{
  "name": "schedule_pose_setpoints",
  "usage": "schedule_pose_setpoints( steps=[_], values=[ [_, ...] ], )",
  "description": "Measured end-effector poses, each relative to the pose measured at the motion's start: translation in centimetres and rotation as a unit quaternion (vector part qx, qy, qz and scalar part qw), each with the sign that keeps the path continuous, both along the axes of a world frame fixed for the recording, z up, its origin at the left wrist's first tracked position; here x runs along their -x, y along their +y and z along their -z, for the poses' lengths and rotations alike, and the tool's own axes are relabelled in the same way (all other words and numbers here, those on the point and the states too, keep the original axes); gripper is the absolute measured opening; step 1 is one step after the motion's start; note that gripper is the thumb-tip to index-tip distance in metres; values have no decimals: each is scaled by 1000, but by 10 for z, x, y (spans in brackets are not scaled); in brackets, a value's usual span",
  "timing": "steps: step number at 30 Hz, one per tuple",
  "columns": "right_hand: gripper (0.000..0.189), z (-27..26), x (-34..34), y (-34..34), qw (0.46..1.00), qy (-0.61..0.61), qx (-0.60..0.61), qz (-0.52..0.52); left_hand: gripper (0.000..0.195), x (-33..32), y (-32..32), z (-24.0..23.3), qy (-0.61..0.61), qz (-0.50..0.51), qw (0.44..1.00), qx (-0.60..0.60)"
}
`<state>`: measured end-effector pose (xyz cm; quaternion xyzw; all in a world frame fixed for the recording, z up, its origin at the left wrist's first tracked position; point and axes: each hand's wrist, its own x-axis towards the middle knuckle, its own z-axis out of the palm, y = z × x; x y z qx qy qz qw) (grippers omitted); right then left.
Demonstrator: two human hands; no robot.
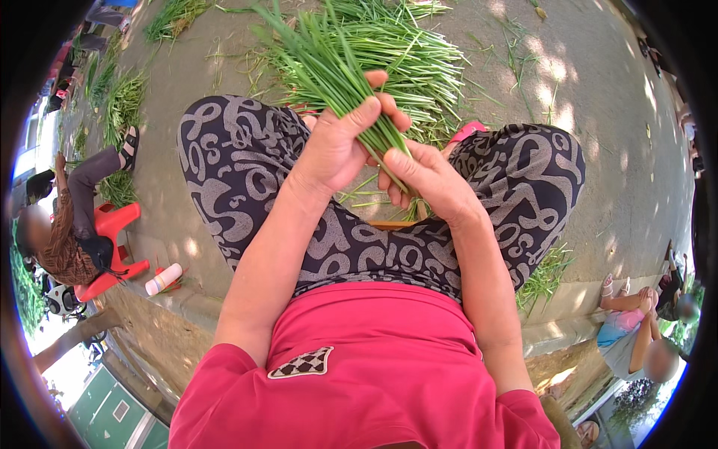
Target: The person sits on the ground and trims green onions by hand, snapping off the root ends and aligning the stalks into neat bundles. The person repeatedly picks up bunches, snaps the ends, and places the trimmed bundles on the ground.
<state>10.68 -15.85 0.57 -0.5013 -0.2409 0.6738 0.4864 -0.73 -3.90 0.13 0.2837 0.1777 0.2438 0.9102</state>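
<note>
My left hand grips the middle of a bunch of garlic chives, with the thumb on top and the fingers wrapped behind. Around the pale stem ends my right hand is closed, its thumb pressing on the stalks. The bunch slants, its leafy tips pointing up and left in the view. Beyond my hands, a large heap of cut chives lies on the pavement between my feet, stems mostly towards the right. Part of the heap is hidden behind the bunch and my fingers.
Loose chive scraps lie beside my patterned trousers. To the left, a person sits on a red plastic stool near a pale bottle and more piles of greens. Other people sit along the kerb at right.
</note>
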Motion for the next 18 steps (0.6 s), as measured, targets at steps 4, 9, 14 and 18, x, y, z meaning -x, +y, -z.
schedule_pose_setpoints(
  steps=[4, 9, 14, 18],
  values=[
    [64, 7, -3, 6, 994, 10, 53, 94, 36, -1, 17, 4, -49, -80, 995, 41],
    [62, 12, 9, 18, 950, 114, 5, 290, 38, -5, 14, 4, -40, -118, 991, 41],
    [56, 11, 12, 18, 927, 121, -46, 352, 37, -5, 11, 2, -35, -149, 987, 54],
    [36, 12, 13, 24, 930, 2, -76, 360, 43, -8, 13, 0, -46, -138, 988, 52]
  ],
)
